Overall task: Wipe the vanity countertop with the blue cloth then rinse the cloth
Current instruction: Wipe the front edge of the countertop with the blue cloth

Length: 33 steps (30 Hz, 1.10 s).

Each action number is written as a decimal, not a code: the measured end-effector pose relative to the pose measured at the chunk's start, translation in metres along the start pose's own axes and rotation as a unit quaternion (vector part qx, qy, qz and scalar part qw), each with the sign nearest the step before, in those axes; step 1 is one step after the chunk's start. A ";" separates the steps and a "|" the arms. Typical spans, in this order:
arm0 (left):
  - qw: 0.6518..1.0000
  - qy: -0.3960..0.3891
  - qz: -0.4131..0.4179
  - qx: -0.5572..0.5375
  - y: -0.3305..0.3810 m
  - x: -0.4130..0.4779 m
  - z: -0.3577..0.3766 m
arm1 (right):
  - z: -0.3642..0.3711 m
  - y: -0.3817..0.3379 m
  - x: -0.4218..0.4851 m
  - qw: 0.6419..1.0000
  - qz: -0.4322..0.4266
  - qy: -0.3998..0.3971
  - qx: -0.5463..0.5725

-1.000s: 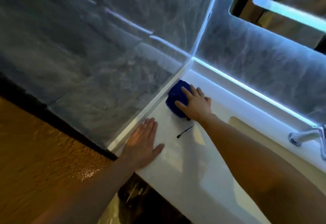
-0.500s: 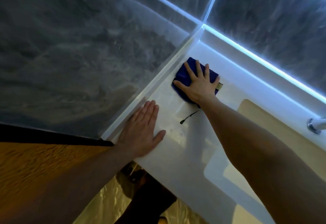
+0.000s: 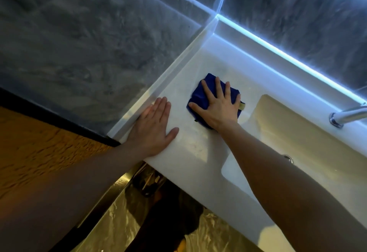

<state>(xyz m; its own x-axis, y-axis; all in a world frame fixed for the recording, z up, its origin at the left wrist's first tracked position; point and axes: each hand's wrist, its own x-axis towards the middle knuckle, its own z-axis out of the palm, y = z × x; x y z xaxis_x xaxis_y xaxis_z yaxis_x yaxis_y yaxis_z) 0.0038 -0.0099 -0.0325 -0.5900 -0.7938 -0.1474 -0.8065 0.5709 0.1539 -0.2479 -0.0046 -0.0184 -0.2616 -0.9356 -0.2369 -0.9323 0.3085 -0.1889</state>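
The blue cloth (image 3: 199,93) lies bunched on the white vanity countertop (image 3: 190,152), left of the sink basin. My right hand (image 3: 217,106) presses flat on the cloth with fingers spread, covering most of it. A small yellow tag shows at the cloth's right edge. My left hand (image 3: 153,126) rests flat and open on the counter's front left corner, close to the side wall, holding nothing.
The sink basin (image 3: 309,144) opens to the right of the cloth, with a chrome faucet (image 3: 345,115) at the far right. Dark marble walls meet in the corner behind, lit by a light strip (image 3: 288,59). The counter's front edge drops to a shiny floor.
My right hand has dragged the cloth out of the back corner toward the front and the sink, over where the thin black object lay. The left hand stays planted. The view tilted down.
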 end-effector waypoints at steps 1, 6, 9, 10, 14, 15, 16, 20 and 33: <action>1.000 0.000 -0.001 0.007 -0.001 0.001 0.001 | 0.003 -0.002 -0.007 1.000 -0.004 -0.001 0.001; 1.000 -0.025 -0.007 0.017 0.000 0.003 0.000 | 0.015 -0.014 -0.054 1.000 -0.025 0.000 -0.002; 0.999 -0.028 -0.007 0.029 0.000 0.004 0.001 | 0.024 -0.019 -0.086 0.999 -0.037 -0.004 0.001; 0.999 -0.025 -0.007 0.023 -0.001 0.004 0.002 | 0.026 -0.021 -0.096 0.999 -0.041 -0.003 0.002; 1.000 -0.012 -0.010 0.005 0.002 0.001 0.001 | 0.036 -0.030 -0.136 0.998 -0.056 -0.009 -0.003; 1.000 -0.009 -0.012 0.008 0.003 0.000 0.000 | 0.039 -0.032 -0.146 0.998 -0.058 -0.010 -0.002; 1.000 -0.009 -0.014 0.011 0.004 0.000 -0.002 | 0.042 -0.034 -0.156 0.998 -0.063 -0.009 -0.002; 1.000 -0.017 -0.012 0.016 0.005 -0.003 -0.005 | 0.053 -0.039 -0.193 0.996 -0.086 -0.003 0.002; 1.000 -0.012 -0.005 0.000 0.002 -0.004 -0.005 | 0.057 -0.016 -0.287 0.976 -0.156 -0.088 0.127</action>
<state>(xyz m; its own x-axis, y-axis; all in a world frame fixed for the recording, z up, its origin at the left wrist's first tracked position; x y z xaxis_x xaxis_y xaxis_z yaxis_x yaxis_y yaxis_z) 0.0044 -0.0064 -0.0267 -0.5820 -0.7945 -0.1733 -0.8128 0.5620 0.1531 -0.1437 0.2687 -0.0021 0.0925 -0.9537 -0.2862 -0.8617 0.0674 -0.5029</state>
